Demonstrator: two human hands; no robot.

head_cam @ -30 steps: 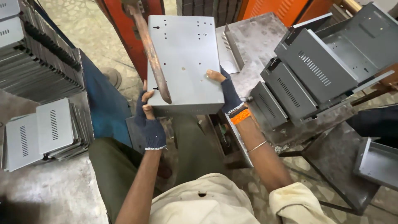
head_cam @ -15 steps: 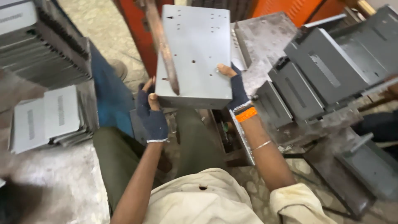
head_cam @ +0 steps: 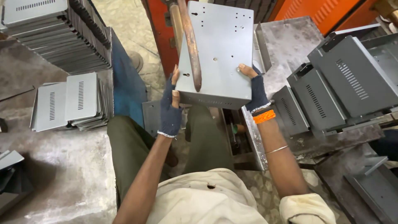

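Observation:
I hold a grey sheet-metal box panel (head_cam: 222,49) with several punched holes in front of me, flat face up. My left hand (head_cam: 171,105), in a dark fingerless glove, grips its left near corner. My right hand (head_cam: 255,89), gloved the same way with an orange band at the wrist, grips the right near edge. A brown copper-coloured rod (head_cam: 190,45) of the orange machine (head_cam: 159,37) comes down onto the panel's left part, its tip touching the face near the near edge.
Stacks of grey vented panels (head_cam: 68,101) lie on the concrete bench at left, a taller stack (head_cam: 54,33) behind them. Finished grey boxes (head_cam: 352,79) sit on a metal table at right. A blue-clad leg of another person (head_cam: 124,83) stands beside the machine.
The panel has shifted slightly under the rod, with the rod tip now nearer the panel's near left edge. Both hands keep their grip.

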